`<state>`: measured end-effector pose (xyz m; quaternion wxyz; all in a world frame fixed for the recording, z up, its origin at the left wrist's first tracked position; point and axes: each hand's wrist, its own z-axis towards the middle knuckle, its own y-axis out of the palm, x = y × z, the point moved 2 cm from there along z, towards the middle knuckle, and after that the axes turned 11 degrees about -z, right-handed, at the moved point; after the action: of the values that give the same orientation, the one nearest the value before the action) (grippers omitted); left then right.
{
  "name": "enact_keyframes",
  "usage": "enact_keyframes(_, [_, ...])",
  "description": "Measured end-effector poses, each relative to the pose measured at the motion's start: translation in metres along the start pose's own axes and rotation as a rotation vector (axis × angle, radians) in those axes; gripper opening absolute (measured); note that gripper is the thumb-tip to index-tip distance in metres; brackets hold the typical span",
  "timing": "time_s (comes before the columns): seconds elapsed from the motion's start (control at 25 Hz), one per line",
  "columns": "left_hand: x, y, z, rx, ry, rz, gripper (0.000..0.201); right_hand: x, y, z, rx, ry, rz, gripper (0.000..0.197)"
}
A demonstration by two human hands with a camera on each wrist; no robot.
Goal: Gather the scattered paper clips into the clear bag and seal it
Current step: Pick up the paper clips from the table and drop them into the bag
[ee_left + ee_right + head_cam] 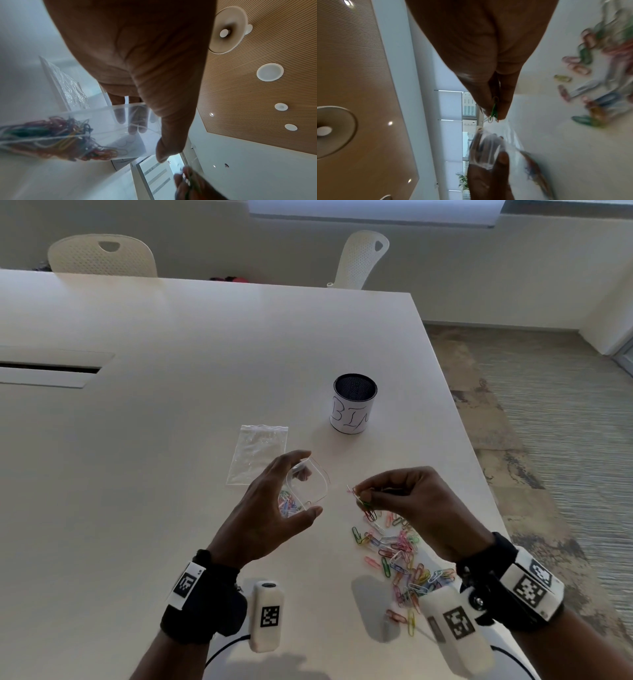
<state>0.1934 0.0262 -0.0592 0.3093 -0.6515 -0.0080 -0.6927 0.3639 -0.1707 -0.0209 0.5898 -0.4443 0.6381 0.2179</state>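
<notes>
My left hand holds a clear bag by its mouth, thumb on one side and fingers on the other, keeping it spread wide. Several coloured paper clips lie inside the clear bag. My right hand pinches a few paper clips, green among them, just right of the bag's mouth. A heap of loose coloured paper clips lies on the white table under my right hand.
A second clear bag, flat and empty, lies beyond my left hand. A black mesh cup with a white label stands further back. The table's right edge runs close past the clip heap. Two white chairs stand at the far side.
</notes>
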Motion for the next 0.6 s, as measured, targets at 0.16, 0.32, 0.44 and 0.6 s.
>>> enact_keyframes(0.16, [0.003, 0.001, 0.001, 0.008, -0.002, 0.013, 0.082, -0.036, 0.020, 0.007, 0.111, -0.163, -0.044, 0.015])
enact_keyframes(0.32, [0.005, 0.002, 0.001, 0.022, -0.007, 0.033, 0.082, -0.052, 0.054, 0.019, 0.210, -0.357, -0.394, 0.012])
enact_keyframes(0.44, [0.002, 0.000, 0.000, 0.028, 0.004, 0.036, 0.081, -0.053, 0.070, 0.024, 0.227, -0.447, -0.560, 0.015])
enact_keyframes(0.6, [0.000, -0.003, -0.001, 0.038, 0.000, 0.032, 0.083, -0.055, 0.075, 0.023, 0.171, -0.464, -0.611, 0.019])
